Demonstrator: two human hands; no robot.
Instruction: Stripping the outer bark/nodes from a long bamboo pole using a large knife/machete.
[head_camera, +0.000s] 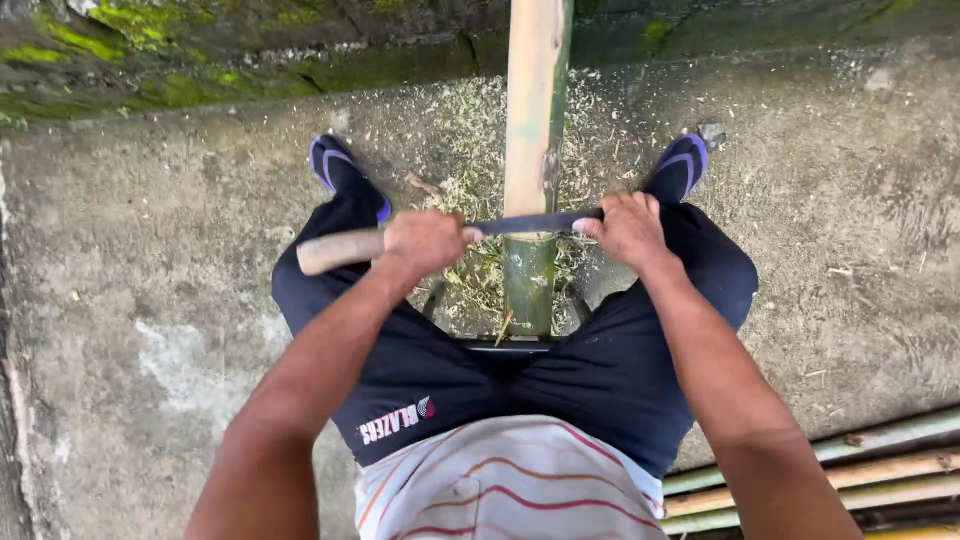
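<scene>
Left hand: fist wrapped tight round the knife's pale wooden handle.
Right hand: fingers curled over the far tip of the dark blade.
Blade: lies crosswise, pressed against the bamboo pole.
Pole: slants up between the knees, lower part green, upper part stripped pale.
Ground: shavings scattered on concrete; more poles lie at right.

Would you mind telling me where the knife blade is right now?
In the head view, the blade lies crosswise on the bamboo pole at centre, between the left hand on its wooden handle and the right hand.
</scene>
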